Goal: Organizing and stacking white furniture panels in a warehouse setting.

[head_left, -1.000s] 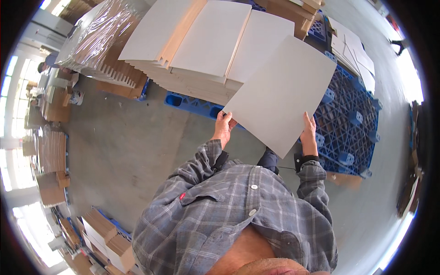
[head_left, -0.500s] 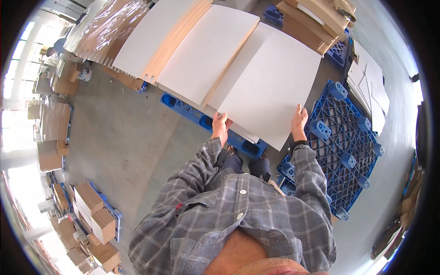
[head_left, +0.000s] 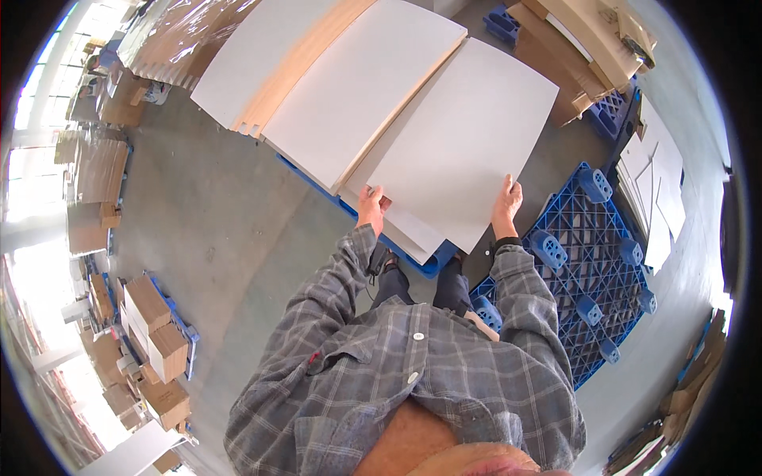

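Note:
A large white sheet of board (head_left: 468, 135) lies tilted between my hands, over a low stack on a blue plastic pallet (head_left: 432, 264). My left hand (head_left: 371, 208) is closed on its near left edge, thumb on top. At the right edge, my right hand (head_left: 506, 208) grips the same sheet, with the thumb above and the fingers partly hidden. Left of it stands a taller stack of white boards (head_left: 357, 87) with its side edges showing, and beyond that another stack with a tan band of edges (head_left: 298, 67).
Right of me lies an upturned blue plastic pallet (head_left: 591, 278). White panels (head_left: 655, 182) lean beyond it. Cardboard boxes (head_left: 571, 47) sit at the far right. A film-wrapped stack (head_left: 178, 40) stands far left, and cartons (head_left: 159, 333) on a pallet are at lower left.
The white sheet, still held in both hands, has turned slightly and shifted a little left at its near edge. Both hands have moved slightly left. The view has shifted too.

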The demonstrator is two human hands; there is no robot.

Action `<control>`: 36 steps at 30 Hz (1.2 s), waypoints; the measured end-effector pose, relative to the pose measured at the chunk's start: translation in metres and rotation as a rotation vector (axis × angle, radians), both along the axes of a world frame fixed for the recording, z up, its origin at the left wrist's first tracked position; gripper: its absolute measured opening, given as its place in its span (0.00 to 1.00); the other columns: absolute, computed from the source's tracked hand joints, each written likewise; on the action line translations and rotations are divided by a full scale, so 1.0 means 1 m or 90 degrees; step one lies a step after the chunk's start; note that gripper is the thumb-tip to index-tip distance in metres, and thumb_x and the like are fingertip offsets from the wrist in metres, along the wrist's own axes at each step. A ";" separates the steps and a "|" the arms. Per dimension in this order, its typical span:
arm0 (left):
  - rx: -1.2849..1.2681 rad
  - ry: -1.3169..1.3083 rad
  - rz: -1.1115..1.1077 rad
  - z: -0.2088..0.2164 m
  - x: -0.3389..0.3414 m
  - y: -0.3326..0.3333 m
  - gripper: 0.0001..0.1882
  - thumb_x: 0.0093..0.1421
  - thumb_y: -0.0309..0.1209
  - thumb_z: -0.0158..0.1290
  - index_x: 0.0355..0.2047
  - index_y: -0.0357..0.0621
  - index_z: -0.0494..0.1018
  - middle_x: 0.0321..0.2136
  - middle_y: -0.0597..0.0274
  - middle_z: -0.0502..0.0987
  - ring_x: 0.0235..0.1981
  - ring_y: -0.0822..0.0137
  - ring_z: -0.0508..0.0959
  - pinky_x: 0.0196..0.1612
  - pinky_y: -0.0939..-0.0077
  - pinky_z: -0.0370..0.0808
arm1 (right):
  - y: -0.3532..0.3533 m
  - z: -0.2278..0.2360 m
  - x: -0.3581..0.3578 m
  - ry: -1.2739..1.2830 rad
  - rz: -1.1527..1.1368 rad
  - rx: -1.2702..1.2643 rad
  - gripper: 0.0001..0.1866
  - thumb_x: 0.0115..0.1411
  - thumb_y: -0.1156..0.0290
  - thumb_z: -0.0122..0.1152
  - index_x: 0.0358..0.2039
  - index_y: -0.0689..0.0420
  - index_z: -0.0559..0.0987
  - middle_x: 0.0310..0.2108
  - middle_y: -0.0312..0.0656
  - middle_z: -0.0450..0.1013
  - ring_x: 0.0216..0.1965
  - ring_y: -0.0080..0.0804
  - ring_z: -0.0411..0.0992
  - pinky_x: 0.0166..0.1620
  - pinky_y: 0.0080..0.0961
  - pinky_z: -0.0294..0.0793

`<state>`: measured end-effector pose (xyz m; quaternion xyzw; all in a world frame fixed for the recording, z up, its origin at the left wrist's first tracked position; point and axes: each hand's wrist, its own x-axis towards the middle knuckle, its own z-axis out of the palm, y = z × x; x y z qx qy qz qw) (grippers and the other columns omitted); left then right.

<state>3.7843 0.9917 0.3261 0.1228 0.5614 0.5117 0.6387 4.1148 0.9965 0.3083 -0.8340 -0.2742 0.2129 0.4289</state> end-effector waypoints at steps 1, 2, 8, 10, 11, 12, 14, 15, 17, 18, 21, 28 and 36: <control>-0.007 0.007 0.012 -0.002 0.000 -0.001 0.14 0.62 0.30 0.51 0.47 0.48 0.64 0.37 0.65 0.71 0.36 0.70 0.73 0.39 0.72 0.73 | -0.001 -0.004 -0.001 0.017 0.008 0.003 0.24 0.63 0.52 0.49 0.24 0.64 0.69 0.20 0.50 0.65 0.24 0.43 0.64 0.32 0.40 0.63; -0.015 0.015 0.023 -0.005 0.001 -0.003 0.13 0.62 0.30 0.51 0.46 0.48 0.64 0.36 0.66 0.72 0.35 0.71 0.73 0.38 0.73 0.72 | -0.003 -0.003 -0.003 0.034 0.016 0.004 0.24 0.63 0.52 0.49 0.24 0.64 0.69 0.21 0.51 0.66 0.25 0.45 0.65 0.33 0.41 0.63; 0.075 0.155 -0.005 -0.032 -0.005 0.005 0.13 0.56 0.24 0.50 0.42 0.43 0.64 0.30 0.64 0.70 0.29 0.72 0.70 0.33 0.75 0.70 | -0.011 -0.052 0.022 0.059 0.170 -0.065 0.23 0.62 0.55 0.52 0.22 0.63 0.69 0.17 0.43 0.63 0.21 0.32 0.65 0.26 0.35 0.64; 0.139 0.153 -0.013 -0.057 -0.015 -0.011 0.16 0.54 0.24 0.50 0.44 0.40 0.64 0.31 0.63 0.70 0.30 0.71 0.70 0.34 0.73 0.71 | -0.005 -0.023 0.004 0.227 0.117 -0.081 0.22 0.61 0.54 0.55 0.22 0.61 0.70 0.16 0.38 0.64 0.19 0.27 0.66 0.21 0.31 0.65; 0.115 0.065 0.050 -0.062 -0.008 -0.007 0.17 0.54 0.25 0.50 0.46 0.39 0.64 0.34 0.61 0.71 0.32 0.70 0.71 0.35 0.73 0.72 | 0.002 -0.016 0.001 0.247 0.115 -0.087 0.22 0.61 0.53 0.55 0.22 0.60 0.70 0.16 0.37 0.65 0.20 0.26 0.66 0.21 0.29 0.67; 0.106 0.066 0.061 -0.060 -0.002 -0.014 0.17 0.54 0.25 0.50 0.46 0.39 0.64 0.34 0.61 0.71 0.32 0.70 0.71 0.35 0.73 0.72 | -0.004 -0.018 0.002 0.264 0.099 -0.104 0.22 0.61 0.52 0.55 0.22 0.60 0.70 0.17 0.35 0.65 0.21 0.24 0.67 0.20 0.26 0.68; 0.040 0.152 0.106 -0.036 0.011 -0.027 0.25 0.54 0.24 0.50 0.54 0.36 0.61 0.44 0.55 0.70 0.40 0.68 0.72 0.40 0.75 0.72 | -0.005 -0.018 -0.006 0.238 0.116 -0.128 0.22 0.61 0.52 0.54 0.24 0.61 0.70 0.21 0.38 0.68 0.23 0.27 0.69 0.23 0.28 0.74; 0.070 0.399 0.077 -0.064 -0.003 -0.037 0.23 0.56 0.25 0.48 0.53 0.35 0.62 0.46 0.53 0.71 0.33 0.69 0.74 0.34 0.75 0.74 | 0.000 -0.013 -0.018 0.263 0.134 -0.126 0.23 0.61 0.52 0.54 0.25 0.62 0.71 0.23 0.39 0.68 0.24 0.28 0.70 0.24 0.29 0.76; 0.029 0.273 0.046 -0.038 0.018 -0.053 0.23 0.56 0.25 0.48 0.53 0.34 0.61 0.46 0.53 0.70 0.35 0.69 0.75 0.36 0.75 0.74 | -0.008 -0.028 -0.007 0.269 0.118 -0.140 0.23 0.61 0.52 0.54 0.27 0.63 0.71 0.25 0.41 0.69 0.25 0.30 0.71 0.25 0.30 0.77; -0.002 0.161 0.026 -0.022 0.024 -0.063 0.23 0.57 0.25 0.48 0.54 0.34 0.60 0.46 0.53 0.68 0.36 0.69 0.75 0.37 0.76 0.74 | -0.009 -0.032 -0.006 0.273 0.109 -0.160 0.23 0.61 0.52 0.54 0.28 0.63 0.71 0.27 0.41 0.69 0.27 0.31 0.72 0.25 0.31 0.78; -0.015 0.133 0.006 -0.015 0.019 -0.092 0.21 0.60 0.27 0.48 0.53 0.34 0.61 0.43 0.53 0.69 0.33 0.70 0.75 0.36 0.75 0.74 | -0.004 -0.034 -0.014 0.281 0.109 -0.165 0.23 0.61 0.51 0.54 0.30 0.64 0.72 0.28 0.42 0.71 0.29 0.32 0.74 0.24 0.31 0.79; -0.010 -0.029 -0.051 -0.030 0.018 -0.136 0.18 0.62 0.28 0.49 0.51 0.37 0.63 0.39 0.56 0.72 0.31 0.70 0.75 0.33 0.76 0.75 | 0.000 -0.057 0.019 0.066 0.122 -0.208 0.20 0.57 0.52 0.59 0.33 0.59 0.77 0.17 0.40 0.70 0.17 0.29 0.71 0.19 0.30 0.76; -0.095 0.122 -0.097 -0.016 -0.010 -0.150 0.20 0.61 0.31 0.51 0.52 0.39 0.64 0.38 0.57 0.74 0.31 0.71 0.76 0.33 0.77 0.75 | -0.007 -0.023 -0.018 0.234 0.087 -0.171 0.20 0.59 0.56 0.59 0.39 0.61 0.78 0.31 0.42 0.75 0.28 0.30 0.76 0.26 0.29 0.82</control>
